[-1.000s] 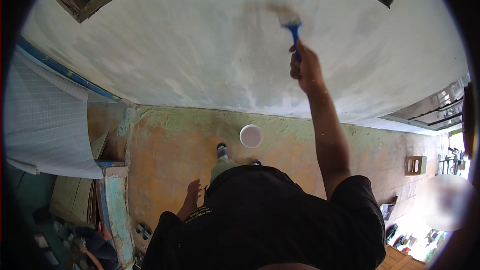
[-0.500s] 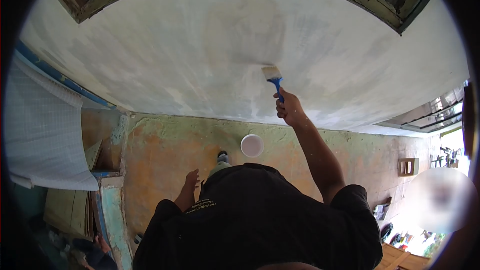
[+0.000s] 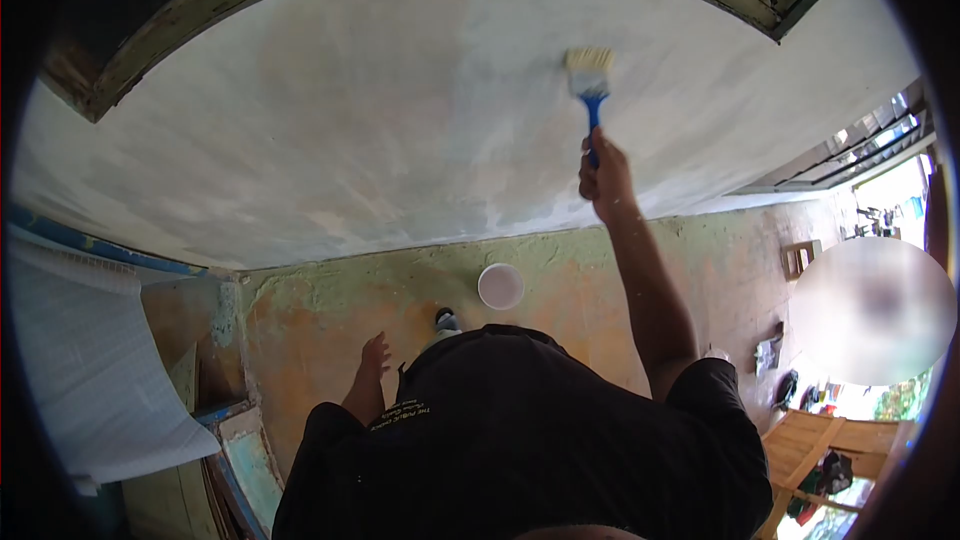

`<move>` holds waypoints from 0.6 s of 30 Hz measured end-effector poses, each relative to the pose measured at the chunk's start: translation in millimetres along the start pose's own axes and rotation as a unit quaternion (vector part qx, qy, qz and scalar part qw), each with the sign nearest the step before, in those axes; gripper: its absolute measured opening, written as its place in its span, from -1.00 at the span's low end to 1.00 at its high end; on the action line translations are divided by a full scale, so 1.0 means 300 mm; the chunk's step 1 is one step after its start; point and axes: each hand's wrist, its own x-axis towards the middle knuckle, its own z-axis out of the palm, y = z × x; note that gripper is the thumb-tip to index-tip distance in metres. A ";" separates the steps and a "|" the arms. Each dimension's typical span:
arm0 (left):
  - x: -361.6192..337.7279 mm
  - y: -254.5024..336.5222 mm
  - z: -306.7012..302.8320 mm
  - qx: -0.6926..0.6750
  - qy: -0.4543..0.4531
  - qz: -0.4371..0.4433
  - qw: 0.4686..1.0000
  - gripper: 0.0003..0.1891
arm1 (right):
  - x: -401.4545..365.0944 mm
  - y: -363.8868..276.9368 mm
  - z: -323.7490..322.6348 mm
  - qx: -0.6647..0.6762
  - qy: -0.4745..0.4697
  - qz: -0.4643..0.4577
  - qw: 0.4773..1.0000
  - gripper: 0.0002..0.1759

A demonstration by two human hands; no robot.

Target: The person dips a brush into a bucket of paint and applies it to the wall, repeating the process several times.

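Observation:
My right hand (image 3: pixel 608 178) is wrapped round the blue handle of a wide paintbrush (image 3: pixel 590 80), raised in front of the wall. Its pale bristles point up and overlap the patchy white-grey wall (image 3: pixel 370 110). By my left side, my left hand (image 3: pixel 375 355) hangs with the fingers apart, holding nothing. A white bucket (image 3: pixel 501 287) with pale liquid inside stands on the floor, close to the foot of the wall and ahead of my body.
A wooden window frame (image 3: pixel 200 20) runs along the wall's top. On the left hangs a pale cloth sheet (image 3: pixel 90 350) beside a doorway post (image 3: pixel 250 460). To the right are a small stool (image 3: pixel 800 260), a louvred window (image 3: pixel 850 155) and a wooden bench-like piece (image 3: pixel 810 450).
My right hand has moved the paintbrush up and to the right across the wall. The camera view has turned somewhat. My left hand stays low at my side.

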 end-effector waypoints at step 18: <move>0.079 0.097 -0.103 0.067 -0.004 0.007 0.998 -0.28 | -0.198 0.219 -0.099 0.125 -0.002 -0.010 0.992 -0.49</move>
